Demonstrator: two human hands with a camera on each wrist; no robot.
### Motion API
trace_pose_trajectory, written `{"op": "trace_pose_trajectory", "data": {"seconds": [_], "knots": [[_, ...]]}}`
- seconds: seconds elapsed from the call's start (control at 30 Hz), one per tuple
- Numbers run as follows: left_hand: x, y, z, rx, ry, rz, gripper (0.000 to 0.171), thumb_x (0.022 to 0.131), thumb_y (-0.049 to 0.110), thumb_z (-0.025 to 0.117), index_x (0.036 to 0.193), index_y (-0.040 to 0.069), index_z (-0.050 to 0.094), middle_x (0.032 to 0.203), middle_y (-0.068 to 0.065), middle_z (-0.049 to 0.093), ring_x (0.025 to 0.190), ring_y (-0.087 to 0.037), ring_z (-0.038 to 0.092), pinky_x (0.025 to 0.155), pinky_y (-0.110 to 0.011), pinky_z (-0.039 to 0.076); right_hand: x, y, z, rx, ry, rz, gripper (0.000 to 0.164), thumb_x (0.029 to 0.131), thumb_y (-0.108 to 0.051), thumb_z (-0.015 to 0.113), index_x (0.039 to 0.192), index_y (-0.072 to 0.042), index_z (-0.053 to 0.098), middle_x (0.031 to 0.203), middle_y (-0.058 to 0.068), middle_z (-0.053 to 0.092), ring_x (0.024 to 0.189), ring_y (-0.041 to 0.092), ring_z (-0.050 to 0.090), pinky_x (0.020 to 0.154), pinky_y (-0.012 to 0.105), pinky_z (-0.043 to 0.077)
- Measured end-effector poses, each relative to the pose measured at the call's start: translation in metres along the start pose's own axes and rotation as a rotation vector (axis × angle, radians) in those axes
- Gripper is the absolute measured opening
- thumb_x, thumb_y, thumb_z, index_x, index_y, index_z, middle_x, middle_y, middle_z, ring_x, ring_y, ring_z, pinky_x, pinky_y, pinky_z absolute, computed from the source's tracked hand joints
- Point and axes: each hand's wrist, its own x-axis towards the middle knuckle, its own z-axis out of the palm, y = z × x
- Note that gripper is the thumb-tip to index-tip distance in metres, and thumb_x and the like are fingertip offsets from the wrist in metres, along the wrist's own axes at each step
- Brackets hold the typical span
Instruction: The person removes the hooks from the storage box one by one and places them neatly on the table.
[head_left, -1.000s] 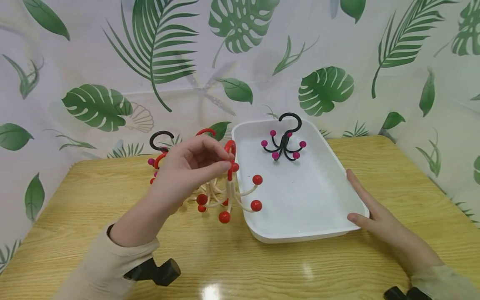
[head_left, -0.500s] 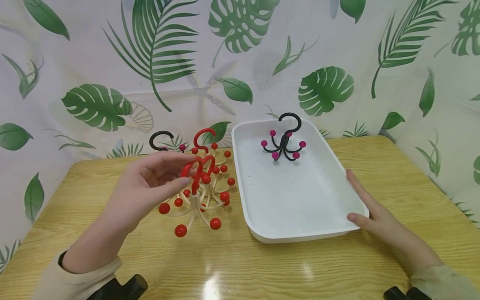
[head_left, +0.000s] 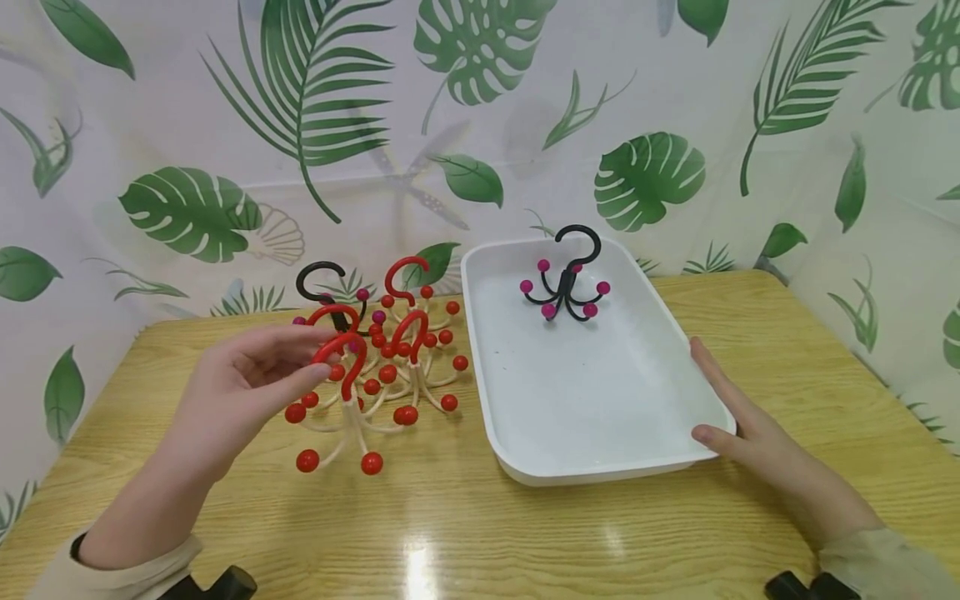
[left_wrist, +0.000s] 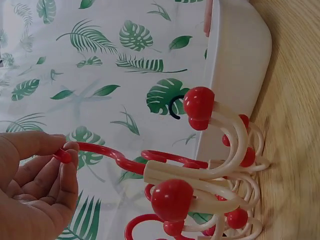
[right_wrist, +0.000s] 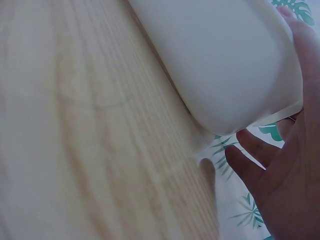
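Observation:
My left hand [head_left: 243, 379] pinches the red hook end of a claw-shaped hanger [head_left: 349, 385] between thumb and fingers. Its beige arms end in red balls; in the left wrist view its stem [left_wrist: 160, 172] lies level with other hangers behind. Whether its balls touch the table cannot be told. Similar beige hangers [head_left: 416, 379] with red hooks cluster beside and behind it, overlapping. My right hand [head_left: 753, 433] holds the near right corner of a white tray [head_left: 592, 400], thumb on the rim and fingers along the outer side. Inside the tray's far end stands a black hanger [head_left: 567, 285] with magenta balls.
Another black hanger [head_left: 302, 283] with magenta balls stands at the back of the cluster, partly hidden. All rest on a wooden table [head_left: 465, 533]. A leaf-patterned cloth [head_left: 510, 150] hangs behind the table.
From beside the tray's left rim, my left hand has moved left and lower with the red-hooked hanger, and the other hangers show more. My right hand and the tray stay put.

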Motion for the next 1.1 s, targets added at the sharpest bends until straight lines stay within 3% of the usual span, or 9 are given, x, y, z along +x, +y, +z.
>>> {"op": "trace_pose_trajectory", "data": {"seconds": [0.47, 0.8, 1.1], "knots": [[0.000, -0.025, -0.013, 0.018, -0.039, -0.009, 0.029, 0.091, 0.014, 0.065, 0.118, 0.000, 0.064, 0.105, -0.002, 0.069, 0.090, -0.013, 0.066, 0.074, -0.023, 0.054, 0.000, -0.002, 0.001, 0.046, -0.012, 0.023, 0.089, 0.086, 0.008, 0.058, 0.154, -0.012, 0.004, 0.160, 0.010, -0.004, 0.143, 0.003, -0.001, 0.104, 0.006, 0.011], [0.003, -0.041, -0.015, 0.038, -0.039, -0.030, 0.028, 0.093, 0.016, 0.064, 0.117, 0.002, 0.064, 0.104, 0.002, 0.069, 0.090, -0.012, 0.065, 0.076, -0.023, 0.053, 0.001, -0.003, 0.001, 0.067, -0.011, 0.042, 0.089, 0.086, 0.009, 0.057, 0.154, -0.013, 0.004, 0.159, 0.011, -0.006, 0.142, 0.002, -0.002, 0.103, 0.005, 0.011], [0.005, -0.049, -0.014, 0.062, -0.043, -0.079, 0.030, 0.093, 0.018, 0.064, 0.116, -0.001, 0.064, 0.106, -0.006, 0.068, 0.089, -0.011, 0.065, 0.076, -0.023, 0.054, 0.000, -0.004, 0.001, 0.059, -0.006, 0.038, 0.089, 0.086, 0.011, 0.056, 0.154, -0.012, 0.004, 0.159, 0.011, -0.005, 0.142, 0.002, -0.002, 0.104, 0.006, 0.011]]}}
